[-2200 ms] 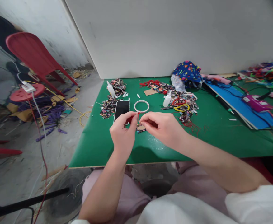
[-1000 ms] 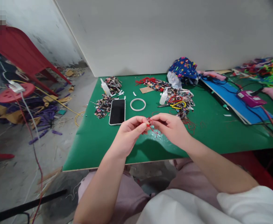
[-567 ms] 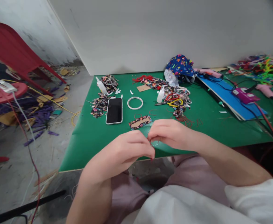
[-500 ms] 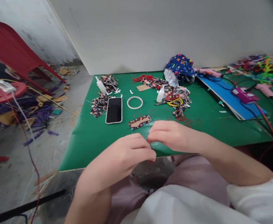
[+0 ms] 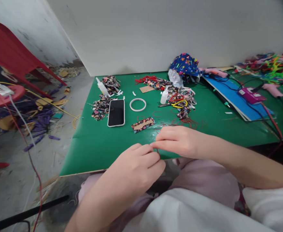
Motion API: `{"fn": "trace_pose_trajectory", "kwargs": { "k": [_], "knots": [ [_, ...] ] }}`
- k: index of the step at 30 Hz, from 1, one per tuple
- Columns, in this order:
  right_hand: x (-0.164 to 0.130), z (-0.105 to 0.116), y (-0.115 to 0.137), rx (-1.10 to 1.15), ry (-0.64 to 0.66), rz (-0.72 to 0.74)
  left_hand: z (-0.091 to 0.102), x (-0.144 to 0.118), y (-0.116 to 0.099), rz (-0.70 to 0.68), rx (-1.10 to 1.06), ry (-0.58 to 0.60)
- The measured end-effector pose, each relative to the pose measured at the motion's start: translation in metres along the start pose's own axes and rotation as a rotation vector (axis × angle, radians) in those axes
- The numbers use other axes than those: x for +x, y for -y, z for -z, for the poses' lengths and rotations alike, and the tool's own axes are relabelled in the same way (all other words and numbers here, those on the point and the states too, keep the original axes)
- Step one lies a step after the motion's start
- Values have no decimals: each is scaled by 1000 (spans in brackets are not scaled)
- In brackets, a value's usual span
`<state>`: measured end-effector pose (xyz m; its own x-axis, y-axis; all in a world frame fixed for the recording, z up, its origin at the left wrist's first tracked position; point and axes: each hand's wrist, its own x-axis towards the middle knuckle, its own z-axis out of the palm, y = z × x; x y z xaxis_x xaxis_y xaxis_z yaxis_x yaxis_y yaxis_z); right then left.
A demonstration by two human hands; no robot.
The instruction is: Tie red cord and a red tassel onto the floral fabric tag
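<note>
Red thread (image 5: 157,150) pinched between left hand (image 5: 136,166) and right hand (image 5: 177,141).

Both hands drawn back to near table edge; patterned strip (image 5: 143,124) now uncovered on table

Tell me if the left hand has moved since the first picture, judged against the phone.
Yes: the left hand has drawn back from beside the phone to the table's near edge.

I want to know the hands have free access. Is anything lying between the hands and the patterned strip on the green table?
Nothing visible does. The left hand and right hand are pinched together at the table's near edge; the patterned strip lies just beyond them, with only bare green table and a few thin red threads between.
</note>
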<state>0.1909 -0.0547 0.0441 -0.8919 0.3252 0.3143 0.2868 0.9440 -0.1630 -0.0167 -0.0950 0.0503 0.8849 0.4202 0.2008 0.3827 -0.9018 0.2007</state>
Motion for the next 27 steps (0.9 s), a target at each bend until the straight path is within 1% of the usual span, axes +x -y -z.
{"fn": "trace_pose_trajectory", "kwargs": {
  "k": [4,6,8,11,15,17,20,22,24,26,27],
  "knots": [
    [-3,0,-4,-128,21,51,-3,5,-1,-1,29,15],
    [-3,0,-6,-188,37,94,-5,7,1,8,26,46],
    [-3,2,-9,-209,53,101,-7,9,4,42,2,89],
    [-4,6,-15,-174,87,49,-3,12,9,100,-43,115],
    [-2,8,-23,-106,146,-22,0,19,12,116,-73,84],
    [0,7,-26,-74,170,-35,-3,23,12,110,-77,114],
    [3,6,-28,-48,228,-15,-10,27,13,101,-91,168],
    [4,8,-28,-46,264,-5,-14,28,16,108,-109,166],
    [4,11,-28,-47,272,-15,-15,26,20,128,-140,151],
    [2,13,-29,-44,231,-45,-16,25,27,160,-174,109],
    [0,14,-30,-41,188,-70,-16,24,31,177,-189,68]
  ]
}}
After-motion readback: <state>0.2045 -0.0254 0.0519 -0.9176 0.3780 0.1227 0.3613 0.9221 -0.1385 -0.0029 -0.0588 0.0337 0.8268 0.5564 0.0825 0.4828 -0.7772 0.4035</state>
